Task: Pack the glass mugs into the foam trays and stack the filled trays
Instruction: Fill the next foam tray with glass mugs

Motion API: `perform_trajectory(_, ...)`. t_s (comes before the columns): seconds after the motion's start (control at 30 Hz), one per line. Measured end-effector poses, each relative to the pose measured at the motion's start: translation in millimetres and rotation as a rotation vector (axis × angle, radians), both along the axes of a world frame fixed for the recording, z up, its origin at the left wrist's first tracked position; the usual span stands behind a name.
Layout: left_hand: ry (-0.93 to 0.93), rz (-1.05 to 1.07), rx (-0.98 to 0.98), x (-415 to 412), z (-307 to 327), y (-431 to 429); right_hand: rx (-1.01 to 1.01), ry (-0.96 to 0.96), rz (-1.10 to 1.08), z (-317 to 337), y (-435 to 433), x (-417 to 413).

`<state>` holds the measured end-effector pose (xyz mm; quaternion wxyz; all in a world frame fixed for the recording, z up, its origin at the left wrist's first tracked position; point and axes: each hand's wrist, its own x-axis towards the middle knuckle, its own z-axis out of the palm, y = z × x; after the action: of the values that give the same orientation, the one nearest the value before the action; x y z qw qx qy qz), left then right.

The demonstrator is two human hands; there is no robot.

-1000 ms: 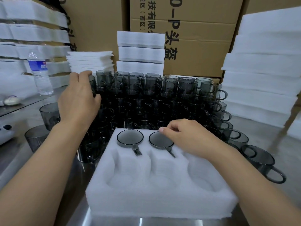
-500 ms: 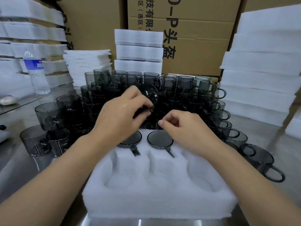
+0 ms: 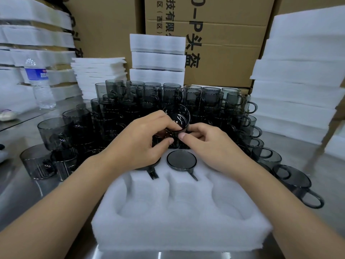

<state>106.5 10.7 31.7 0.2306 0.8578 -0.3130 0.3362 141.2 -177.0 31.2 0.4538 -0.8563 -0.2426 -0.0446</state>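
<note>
Above the foam tray (image 3: 179, 227), both hands, left (image 3: 138, 141) and right (image 3: 209, 144), grip one tilted glass mug (image 3: 176, 117).

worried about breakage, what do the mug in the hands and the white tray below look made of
The held mug: smoky grey glass, glossy; see-through, with bright glints. The tray: white foam, probably polyethylene, matte and fine-grained, with soft rounded pockets.
</note>
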Motion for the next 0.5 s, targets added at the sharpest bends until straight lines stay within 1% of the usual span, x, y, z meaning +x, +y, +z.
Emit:
perform_trajectory(0.13, -0.018, 0.010, 0.002, 1.3, -0.9, 1.1, -0.025, 0.019, 0.039, 0.1, 0.1, -1.2)
perform_trajectory(0.3, -0.014, -0.019, -0.014, 1.2, -0.3, -0.2, 0.008, 0.020, 0.079, -0.1, -0.4, -1.5)
perform_trajectory(0.5, -0.046, -0.077, -0.023, 1.3, -0.8, 0.1, 0.010, -0.061, 0.112, -1.7, -0.7, -2.9)
